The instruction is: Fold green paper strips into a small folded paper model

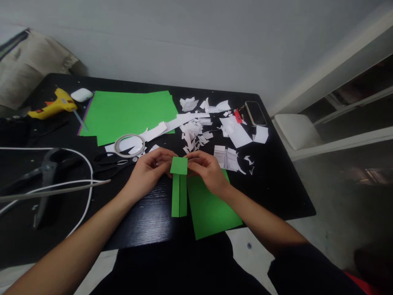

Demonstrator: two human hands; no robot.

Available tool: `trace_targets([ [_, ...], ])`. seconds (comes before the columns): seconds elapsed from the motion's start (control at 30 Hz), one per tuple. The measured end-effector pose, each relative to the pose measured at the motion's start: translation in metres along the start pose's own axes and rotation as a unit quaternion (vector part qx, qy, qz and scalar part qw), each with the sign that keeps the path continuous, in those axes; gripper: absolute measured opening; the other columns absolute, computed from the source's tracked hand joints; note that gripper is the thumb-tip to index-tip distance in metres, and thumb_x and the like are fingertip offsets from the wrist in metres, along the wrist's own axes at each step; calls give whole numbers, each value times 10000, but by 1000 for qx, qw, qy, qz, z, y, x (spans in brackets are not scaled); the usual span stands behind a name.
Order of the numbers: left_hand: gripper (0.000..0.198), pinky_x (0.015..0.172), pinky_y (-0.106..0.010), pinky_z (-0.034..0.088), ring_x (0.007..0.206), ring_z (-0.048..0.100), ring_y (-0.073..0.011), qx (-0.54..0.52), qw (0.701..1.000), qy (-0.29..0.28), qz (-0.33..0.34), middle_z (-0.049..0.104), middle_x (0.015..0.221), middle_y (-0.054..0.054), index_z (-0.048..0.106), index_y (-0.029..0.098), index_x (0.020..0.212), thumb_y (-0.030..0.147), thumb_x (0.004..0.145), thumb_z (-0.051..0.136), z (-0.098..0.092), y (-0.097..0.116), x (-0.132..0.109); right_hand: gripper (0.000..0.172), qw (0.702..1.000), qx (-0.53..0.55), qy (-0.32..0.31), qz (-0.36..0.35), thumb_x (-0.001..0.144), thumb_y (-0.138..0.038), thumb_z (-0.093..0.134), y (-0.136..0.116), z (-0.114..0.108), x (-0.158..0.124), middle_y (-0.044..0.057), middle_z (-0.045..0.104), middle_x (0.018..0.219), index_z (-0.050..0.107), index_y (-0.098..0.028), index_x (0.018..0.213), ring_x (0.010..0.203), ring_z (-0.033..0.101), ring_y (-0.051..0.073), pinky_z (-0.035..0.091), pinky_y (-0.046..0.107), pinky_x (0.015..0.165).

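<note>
Between my two hands is a folded green paper strip [179,196], its long part pointing toward me with a crease down the middle. Its far end is folded over into a small square flap. My left hand [155,166] pinches the left edge near that flap, and my right hand [204,168] pinches the right edge. The far fingertips are partly hidden behind the paper. Under my right wrist lies a flat green sheet [211,209]. Black-handled scissors [115,163] rest just left of my left hand, near a roll of tape [129,146].
Larger green sheets [132,114] lie at the back left beside a yellow glue gun [57,105] and a white mouse-like object [82,94]. White paper scraps [193,131] cover the back middle. A phone [255,113] lies back right; a white cable [89,172] loops at left.
</note>
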State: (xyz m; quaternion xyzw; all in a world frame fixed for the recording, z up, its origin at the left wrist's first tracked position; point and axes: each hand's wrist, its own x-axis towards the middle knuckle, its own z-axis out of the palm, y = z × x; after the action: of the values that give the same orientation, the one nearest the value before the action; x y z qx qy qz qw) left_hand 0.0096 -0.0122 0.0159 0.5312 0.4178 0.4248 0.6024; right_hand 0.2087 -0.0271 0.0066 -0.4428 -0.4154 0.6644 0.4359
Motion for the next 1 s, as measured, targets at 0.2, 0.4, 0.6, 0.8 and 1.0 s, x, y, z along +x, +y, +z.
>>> trace_targets([
  [0.2,200,557,-266,594,552,684,-137,-21,1000,13,-13,717,704,29,632,201,993,205,834,754,0,-3,0,340,1000,6,16,5,767,-350,859,1,0,0,-14,736,826,655,-240,1015,780,741,183,661,326,676],
  [0.4,144,555,-258,577,554,661,-128,18,999,22,22,678,667,40,621,207,879,209,840,760,1,-2,-1,268,997,-44,30,-57,770,-363,863,2,2,0,-2,699,872,671,-243,912,829,703,181,649,324,683],
  [0.6,204,632,-269,592,670,701,-147,50,998,18,25,751,796,-7,742,190,1013,240,823,798,1,-4,-4,256,995,-52,26,-78,764,-326,878,5,1,1,10,726,931,739,-245,963,833,695,170,626,331,730],
  [0.8,324,791,-277,610,840,744,-159,45,998,7,49,791,926,-24,759,201,1109,227,798,849,0,-7,-4,394,994,-52,22,-96,711,-301,926,7,-2,1,20,755,970,756,-245,1062,922,725,185,628,366,871],
  [1.0,297,781,-273,611,803,734,-143,77,993,30,79,776,873,-3,774,224,1097,200,808,838,0,-6,-4,387,992,-52,27,-109,716,-265,927,8,0,-1,9,755,933,775,-256,1072,909,732,179,633,396,924],
])
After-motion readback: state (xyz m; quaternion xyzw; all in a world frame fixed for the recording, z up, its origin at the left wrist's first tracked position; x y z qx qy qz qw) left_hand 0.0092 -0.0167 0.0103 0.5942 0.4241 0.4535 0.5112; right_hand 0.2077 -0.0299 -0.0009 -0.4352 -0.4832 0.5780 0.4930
